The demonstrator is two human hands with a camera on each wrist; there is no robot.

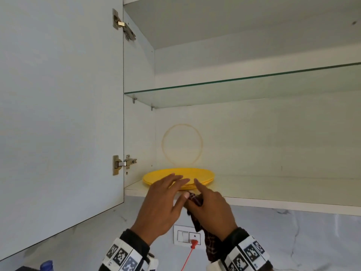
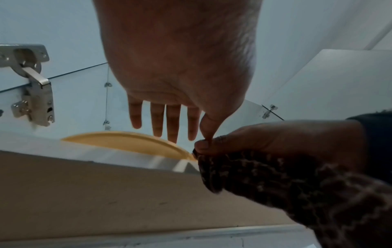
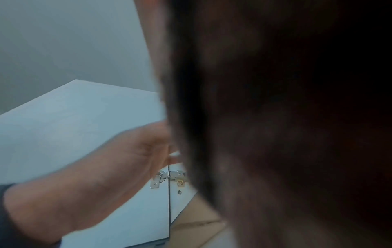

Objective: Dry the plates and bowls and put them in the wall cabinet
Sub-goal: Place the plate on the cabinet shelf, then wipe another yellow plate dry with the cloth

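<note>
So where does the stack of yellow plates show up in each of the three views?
Head: yellow plates lie low and centre, at the left end of the cabinet's bottom shelf, just beyond both hands.
Left wrist: the plates appear left of centre, seen from below over the shelf edge.
Right wrist: not in it.
Shared landmark: the lower door hinge.

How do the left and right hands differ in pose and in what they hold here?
The left hand has straight, spread fingers and holds nothing; the right hand is curled round a dark checked cloth. The left fingers reach flat over the yellow plates; the right extends only its index finger toward them. Both are raised to the cabinet's bottom shelf.
</note>
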